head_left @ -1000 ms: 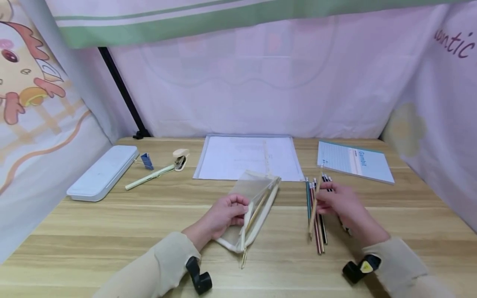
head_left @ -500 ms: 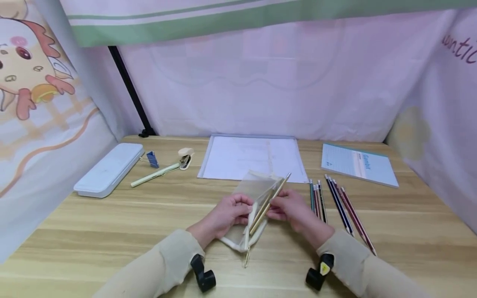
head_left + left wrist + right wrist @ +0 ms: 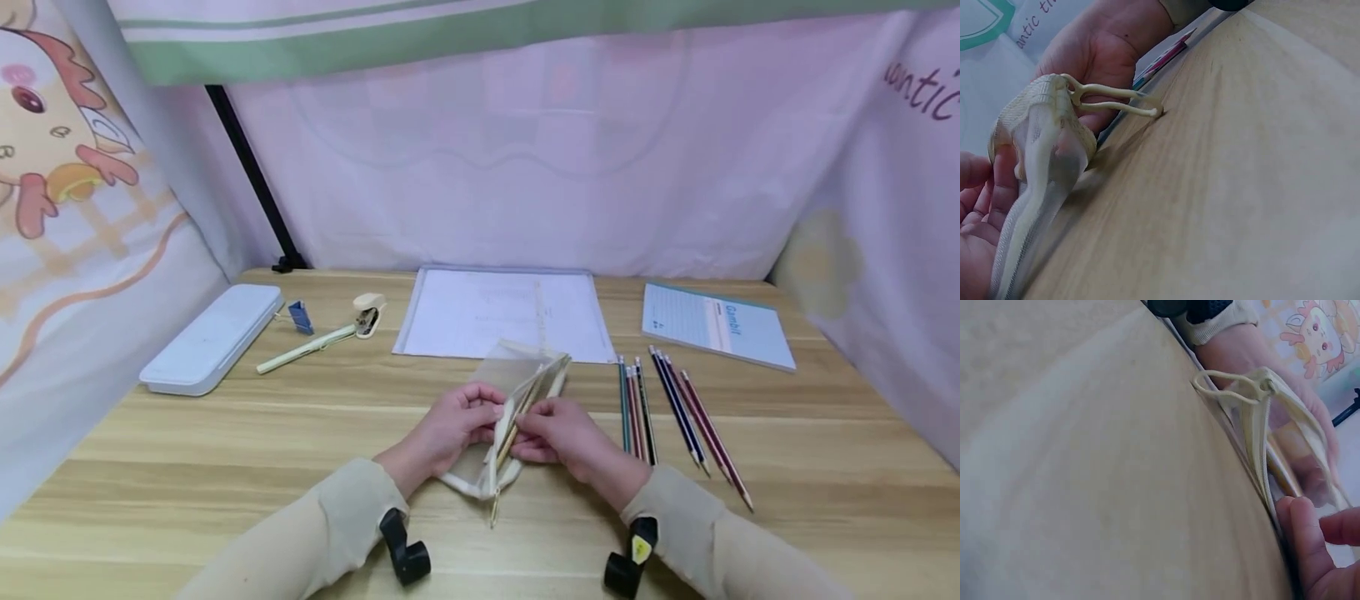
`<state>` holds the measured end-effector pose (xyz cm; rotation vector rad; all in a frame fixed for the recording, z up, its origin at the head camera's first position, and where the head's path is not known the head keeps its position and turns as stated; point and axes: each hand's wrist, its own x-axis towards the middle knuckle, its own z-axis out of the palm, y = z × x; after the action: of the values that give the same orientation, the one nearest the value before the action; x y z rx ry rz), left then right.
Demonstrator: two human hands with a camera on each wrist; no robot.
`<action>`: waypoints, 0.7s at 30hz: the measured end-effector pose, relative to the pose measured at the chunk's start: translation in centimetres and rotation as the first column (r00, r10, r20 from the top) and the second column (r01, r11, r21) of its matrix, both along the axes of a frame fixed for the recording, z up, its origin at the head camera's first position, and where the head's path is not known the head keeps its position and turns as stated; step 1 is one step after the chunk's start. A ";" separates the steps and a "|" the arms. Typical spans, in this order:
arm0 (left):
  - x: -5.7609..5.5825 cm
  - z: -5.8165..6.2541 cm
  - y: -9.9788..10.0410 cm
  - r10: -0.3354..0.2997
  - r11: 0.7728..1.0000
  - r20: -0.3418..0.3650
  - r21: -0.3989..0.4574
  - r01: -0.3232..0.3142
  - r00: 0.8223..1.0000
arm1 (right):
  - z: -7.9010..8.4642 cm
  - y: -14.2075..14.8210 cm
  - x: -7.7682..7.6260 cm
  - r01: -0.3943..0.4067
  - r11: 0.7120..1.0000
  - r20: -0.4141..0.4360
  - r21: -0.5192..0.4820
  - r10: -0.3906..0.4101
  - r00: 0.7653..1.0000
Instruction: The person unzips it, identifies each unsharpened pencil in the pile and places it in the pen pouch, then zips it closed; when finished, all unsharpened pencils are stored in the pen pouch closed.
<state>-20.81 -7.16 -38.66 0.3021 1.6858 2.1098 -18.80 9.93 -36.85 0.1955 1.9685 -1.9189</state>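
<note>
In the head view a see-through mesh pencil pouch with cream zip edges lies slantwise in front of me, its mouth spread. My left hand pinches the left edge of the mouth between thumb and fingers. My right hand is at the opposite edge, fingertips on the rim. Gold-coloured pencils lie inside the pouch; one pencil also shows within it in the right wrist view. A looped zip pull hangs off the near end. Just right of my right hand lie several loose pencils.
More dark blue and red pencils lie farther right, below a light blue notebook. A clear document sleeve holds paper behind the pouch. On the left are a white case, a blue binder clip, a pale green pen and a stapler.
My right hand has brought a gold pencil from the pile leftward to the pouch, and it has slid down inside. The left hand has kept its grip on the pouch edge.
</note>
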 end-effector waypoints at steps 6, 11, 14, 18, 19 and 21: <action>0.1 0.1 0.0 0.019 1.000 0.012 -0.018 -0.019 1.000 | 1.5 3.7 -0.7 -0.009 0.999 -0.080 0.049 0.013 0.997; 0.1 0.1 -0.1 0.023 0.999 0.009 -0.026 -0.022 1.000 | 2.8 9.1 -1.0 -0.041 0.977 -0.182 0.211 0.081 0.980; 0.1 0.2 -0.1 0.021 0.999 0.011 -0.031 -0.021 1.000 | 3.1 11.7 -0.9 -0.048 0.933 -0.179 0.356 0.119 0.977; 0.0 0.2 0.0 0.015 0.999 0.001 -0.035 -0.015 1.000 | 2.9 14.0 -0.7 -0.053 0.864 -0.140 0.501 0.141 0.980; 0.0 0.1 0.0 0.013 0.999 0.000 -0.036 -0.013 1.000 | 2.8 14.4 -0.6 -0.052 0.850 -0.129 0.524 0.140 0.982; 0.0 0.0 0.1 0.009 0.999 -0.002 -0.037 -0.010 1.000 | 2.6 15.0 -0.6 -0.064 0.828 -0.108 0.557 0.149 0.983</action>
<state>-20.81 -7.11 -38.64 0.2851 1.7286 2.0829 -19.36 24.90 -34.28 0.0920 2.5382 -1.2756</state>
